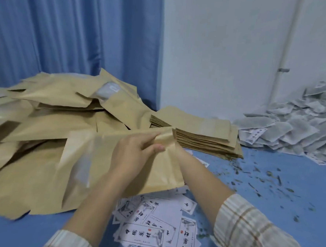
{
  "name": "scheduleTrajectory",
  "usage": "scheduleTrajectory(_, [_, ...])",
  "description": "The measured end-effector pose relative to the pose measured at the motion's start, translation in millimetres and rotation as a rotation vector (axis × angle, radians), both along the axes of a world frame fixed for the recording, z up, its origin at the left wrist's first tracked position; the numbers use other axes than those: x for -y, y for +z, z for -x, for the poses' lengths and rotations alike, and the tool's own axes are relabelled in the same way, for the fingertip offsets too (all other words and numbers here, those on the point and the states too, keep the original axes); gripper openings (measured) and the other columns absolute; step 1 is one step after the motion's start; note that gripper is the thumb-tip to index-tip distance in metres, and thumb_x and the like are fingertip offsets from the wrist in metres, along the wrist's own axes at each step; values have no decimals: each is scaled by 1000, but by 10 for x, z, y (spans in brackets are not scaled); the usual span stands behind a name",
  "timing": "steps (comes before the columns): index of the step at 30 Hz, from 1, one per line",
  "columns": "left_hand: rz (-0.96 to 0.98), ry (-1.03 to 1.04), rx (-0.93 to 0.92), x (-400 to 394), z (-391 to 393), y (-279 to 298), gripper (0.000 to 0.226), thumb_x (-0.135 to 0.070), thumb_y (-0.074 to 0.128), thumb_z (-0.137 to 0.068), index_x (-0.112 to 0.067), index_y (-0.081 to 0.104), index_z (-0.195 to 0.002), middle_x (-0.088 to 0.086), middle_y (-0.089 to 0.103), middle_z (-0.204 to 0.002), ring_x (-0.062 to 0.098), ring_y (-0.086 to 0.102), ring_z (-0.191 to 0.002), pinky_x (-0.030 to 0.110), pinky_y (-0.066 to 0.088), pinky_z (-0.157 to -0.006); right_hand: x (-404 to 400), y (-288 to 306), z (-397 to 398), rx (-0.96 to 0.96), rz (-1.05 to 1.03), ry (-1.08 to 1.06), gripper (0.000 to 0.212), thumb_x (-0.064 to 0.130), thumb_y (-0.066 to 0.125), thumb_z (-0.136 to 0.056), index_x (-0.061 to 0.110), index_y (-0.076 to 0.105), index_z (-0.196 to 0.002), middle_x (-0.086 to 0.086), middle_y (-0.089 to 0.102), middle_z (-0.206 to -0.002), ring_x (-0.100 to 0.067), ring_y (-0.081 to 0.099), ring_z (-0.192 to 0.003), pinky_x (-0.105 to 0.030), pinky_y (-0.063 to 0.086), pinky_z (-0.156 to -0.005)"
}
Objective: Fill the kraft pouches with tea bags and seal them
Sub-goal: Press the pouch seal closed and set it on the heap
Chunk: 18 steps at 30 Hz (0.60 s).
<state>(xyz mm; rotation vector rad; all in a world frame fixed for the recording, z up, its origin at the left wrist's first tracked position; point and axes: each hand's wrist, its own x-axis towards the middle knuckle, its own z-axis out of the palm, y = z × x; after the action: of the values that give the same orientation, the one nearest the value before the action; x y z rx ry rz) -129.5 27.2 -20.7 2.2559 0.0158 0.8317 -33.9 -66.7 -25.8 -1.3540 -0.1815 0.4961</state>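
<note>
Kraft pouch, held at its mouth.
Left hand pinched the top edge; right hand mostly hidden behind it, grip unclear. Tea bags heaped well apart.

Flat kraft pouch held up, tea bags heaped right

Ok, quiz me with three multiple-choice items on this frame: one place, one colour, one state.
1. Where is the tea bag heap?
A. far right, by the wall
B. under the curtain
C. on the labels

2. What colour is the table cover?
A. green
B. blue
C. white

3. What is the left hand doing?
A. resting flat on the table
B. hanging idle
C. gripping the kraft pouch at its top

Key: 1 A, grey-white bags lie piled at the wall; 2 B, blue shows between items; 3 C, its fingers curl on the pouch edge.
</note>
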Motion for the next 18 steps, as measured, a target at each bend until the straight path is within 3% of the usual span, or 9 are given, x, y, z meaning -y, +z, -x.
scheduleTrajectory(3, [-45,52,37,-69,-41,-113,35,-40,74,-74,-35,70,-108,-11,71,-100,11,55,-88,18,34,-73,195,-46,-90,185,83,15,13,7,55,-90,2,68,-90,-12,66,-76,-21,64,-67,-29,54,-62])
scheduleTrajectory(5, [-86,82,71,-64,-77,-167,35,-39,75,-73,-30,72,-107,-10,71,-104,15,57,-90,20,33,-75,463,-125,-188,334,175,-48,18,7,56,-91,1,69,-103,-8,70,-79,-15,66,-67,-27,56,-63])
scheduleTrajectory(7, [-147,106,64,-42,-118,-232,36,-39,75,-74,-27,72,-108,-8,70,-108,17,58,-98,20,32,-79,748,-220,-264,586,569,-143,19,17,58,-91,12,71,-104,0,72,-86,-9,64,-74,-23,53,-69])
scheduleTrajectory(9, [-230,127,31,-23,-154,-297,39,-42,72,-76,-28,70,-112,-8,67,-115,17,56,-110,23,30,-87,979,-329,-341,789,980,-128,27,35,62,-87,21,70,-108,4,68,-110,-10,59,-98,-25,45,-85])
scheduleTrajectory(11, [-274,138,5,-12,-190,-334,41,-45,69,-78,-29,67,-116,-10,64,-121,17,53,-115,25,29,-91,1115,-436,-347,857,1162,-9,53,55,65,-78,17,67,-115,2,60,-123,-16,50,-115,-30,39,-96])
scheduleTrajectory(14, [-288,144,8,-1,-197,-349,42,-46,68,-79,-28,67,-116,-9,64,-122,18,53,-116,29,31,-94,1148,-580,-329,895,1202,81,73,68,63,-67,7,68,-107,-1,58,-118,-18,47,-112,-36,41,-96])
scheduleTrajectory(18, [-305,146,43,52,-185,-374,41,-42,71,-77,-24,69,-114,-5,66,-120,20,56,-114,32,33,-94,1109,-635,-335,828,1046,26,63,56,76,-64,21,66,-115,4,61,-115,-11,51,-106,-28,43,-88])
